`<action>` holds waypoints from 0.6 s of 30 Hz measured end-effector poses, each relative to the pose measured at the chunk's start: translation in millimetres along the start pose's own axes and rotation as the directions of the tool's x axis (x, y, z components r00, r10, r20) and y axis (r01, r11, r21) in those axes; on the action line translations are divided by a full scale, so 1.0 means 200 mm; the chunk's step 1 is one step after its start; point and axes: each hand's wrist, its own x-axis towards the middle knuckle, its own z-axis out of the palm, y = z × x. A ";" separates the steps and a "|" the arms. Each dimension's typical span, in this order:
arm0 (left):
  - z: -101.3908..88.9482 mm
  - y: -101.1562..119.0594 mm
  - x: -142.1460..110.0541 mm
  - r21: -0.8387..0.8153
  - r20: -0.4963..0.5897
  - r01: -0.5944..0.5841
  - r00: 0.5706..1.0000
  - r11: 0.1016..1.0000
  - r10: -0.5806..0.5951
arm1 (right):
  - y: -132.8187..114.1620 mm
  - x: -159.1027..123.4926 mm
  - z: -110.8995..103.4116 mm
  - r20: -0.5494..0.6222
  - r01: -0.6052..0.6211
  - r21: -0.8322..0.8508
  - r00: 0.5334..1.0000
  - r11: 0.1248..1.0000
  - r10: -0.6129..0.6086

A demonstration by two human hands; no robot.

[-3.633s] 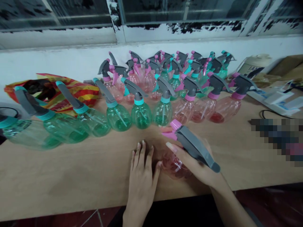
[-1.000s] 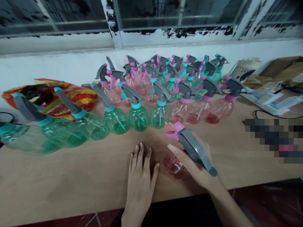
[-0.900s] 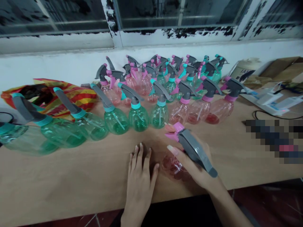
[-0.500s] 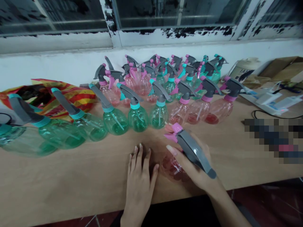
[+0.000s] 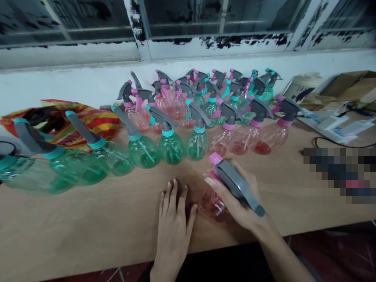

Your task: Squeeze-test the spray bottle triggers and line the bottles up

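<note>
My right hand [image 5: 235,199] is wrapped round the neck of a pink spray bottle [image 5: 212,203] with a grey and pink trigger head, which stands on the wooden table [image 5: 96,223]. Its trigger is squeezed in under the fingers, and the hand hides most of the neck. Just left of the bottle, my left hand [image 5: 175,219] lies flat on the tabletop with its fingers spread, holding nothing. Beyond both hands runs a row of spray bottles, among them a green spray bottle [image 5: 172,149] and a pink spray bottle [image 5: 223,141], with some coloured liquid inside.
Several more spray bottles, such as a pink one [image 5: 178,107], crowd together by the wall. A red and yellow striped bag [image 5: 100,121] lies at the back left. To the right are a power strip [image 5: 329,125], a black cable and a brown paper bag [image 5: 352,88].
The fingers of my right hand have drawn in and pulled the pink trigger toward the neck; the spray head has shifted slightly. My left hand stays flat in place.
</note>
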 end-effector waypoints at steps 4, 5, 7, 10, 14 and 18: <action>0.00 0.00 0.00 -0.009 -0.010 0.015 1.000 1.000 -0.015 | 0.00 0.00 -0.01 0.017 -0.045 0.041 0.999 0.998 0.044; 0.00 0.00 0.00 -0.010 -0.012 0.016 1.000 1.000 -0.016 | 0.00 0.00 -0.01 0.025 -0.035 0.039 0.999 0.999 0.034; 0.00 0.00 0.00 -0.011 -0.014 0.015 1.000 1.000 -0.015 | 0.02 0.00 -0.02 0.043 -0.008 0.033 0.999 0.999 0.007; 0.00 0.00 0.00 -0.019 -0.005 0.019 1.000 1.000 -0.019 | 0.03 -0.01 -0.03 0.048 -0.007 0.043 0.999 0.999 0.005; 0.00 0.00 0.00 -0.025 0.007 0.021 1.000 0.999 -0.021 | 0.03 -0.02 -0.03 0.011 -0.044 0.062 0.999 0.997 0.043; 0.00 0.00 0.00 -0.026 -0.015 0.015 1.000 1.000 -0.015 | 0.03 -0.01 -0.02 0.003 -0.018 0.032 1.000 0.999 0.018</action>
